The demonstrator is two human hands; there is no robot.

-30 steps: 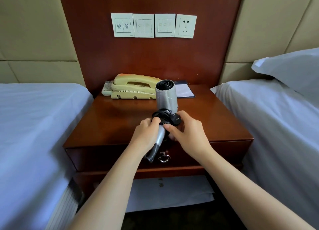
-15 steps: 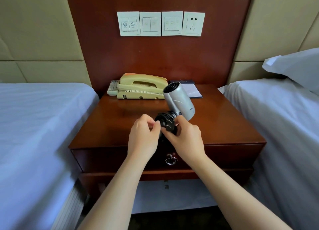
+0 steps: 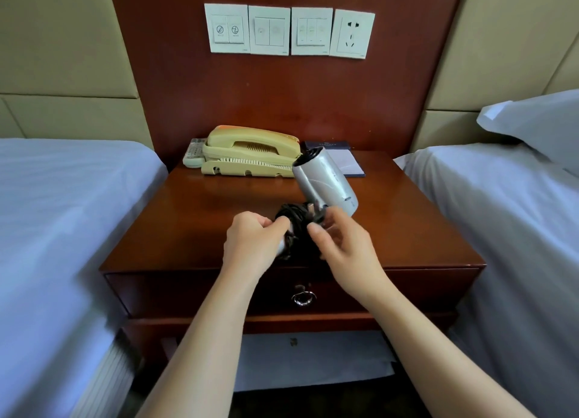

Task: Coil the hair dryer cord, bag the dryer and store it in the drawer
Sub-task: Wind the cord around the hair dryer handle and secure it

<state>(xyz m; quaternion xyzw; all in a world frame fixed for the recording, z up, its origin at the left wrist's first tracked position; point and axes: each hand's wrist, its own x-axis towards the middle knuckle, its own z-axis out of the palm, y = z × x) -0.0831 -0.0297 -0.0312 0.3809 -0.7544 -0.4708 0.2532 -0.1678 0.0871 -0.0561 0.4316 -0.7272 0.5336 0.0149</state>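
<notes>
Holding the hair dryer [image 3: 326, 179] in the air above the front part of the nightstand [image 3: 188, 223], the person had its silver barrel tilted up and away, toward the telephone [image 3: 250, 151]. The left hand [image 3: 250, 245] was curled round the handle, whose silver end showed just beside the palm. The right hand [image 3: 344, 248] pinched the black cord [image 3: 297, 226], bunched in loops about the handle, between thumb and bent fingers. The barrel looked rigid, smooth and probably slick, with most of the weight at that end, so the handle appeared the safer place to grip. The cord seemed limp yet springy, and its loops would likely loosen unless clamped against the handle. The drawer [image 3: 219, 292] below was closed, its ring pull [image 3: 303, 298] untouched. No bag could be made out.
</notes>
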